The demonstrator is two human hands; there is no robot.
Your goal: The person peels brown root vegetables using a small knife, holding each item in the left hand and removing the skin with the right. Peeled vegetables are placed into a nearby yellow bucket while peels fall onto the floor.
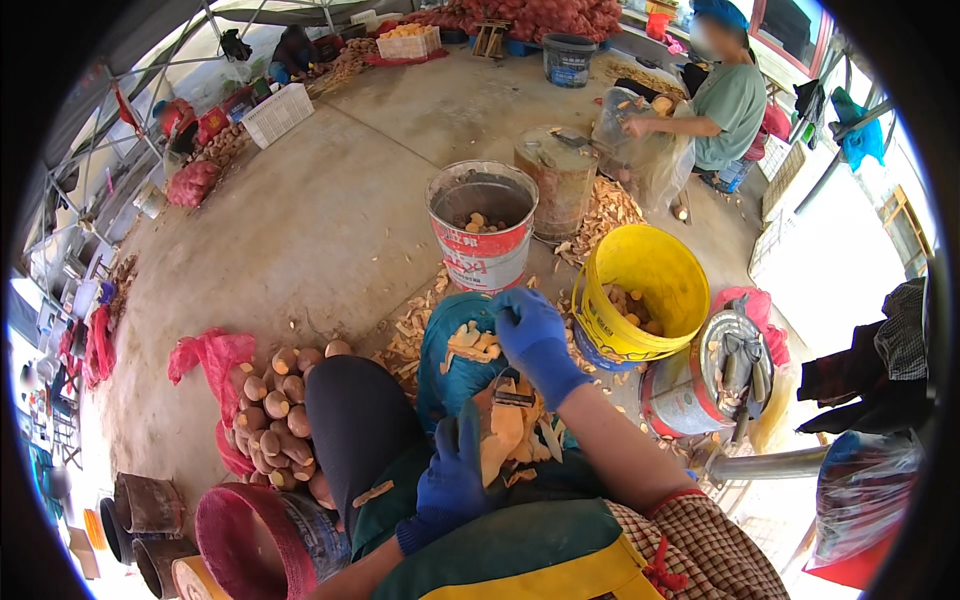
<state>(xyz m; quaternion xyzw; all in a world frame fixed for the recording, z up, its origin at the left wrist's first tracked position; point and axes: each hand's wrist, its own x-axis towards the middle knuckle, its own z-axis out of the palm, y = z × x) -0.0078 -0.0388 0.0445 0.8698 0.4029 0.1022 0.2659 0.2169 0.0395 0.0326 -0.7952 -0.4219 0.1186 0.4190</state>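
My left hand [452,476], in a blue knit glove, lies low over my lap against a pale orange, peeled tuber [502,442], its far side partly hidden by peelings. My right hand [536,341], gloved alike, is above it with fingers closed on the thin wire handle of a metal peeler [514,396]; the blade rests at the tuber's upper end. Curled peelings [472,343] lie on the teal cloth [442,382] between my knees. Brown unpeeled tubers with cut ends [277,405] are heaped beside my left knee, next to a pink mesh bag [217,360].
Ahead stand a red-and-white bucket [484,259] and a yellow bucket [686,270], both holding tubers. Peelings [611,217] litter the floor. A lidded drum [675,397] bears gloves at right; a pink-rimmed container [225,540] lies lower left. A co-worker [731,112] sits upper right.
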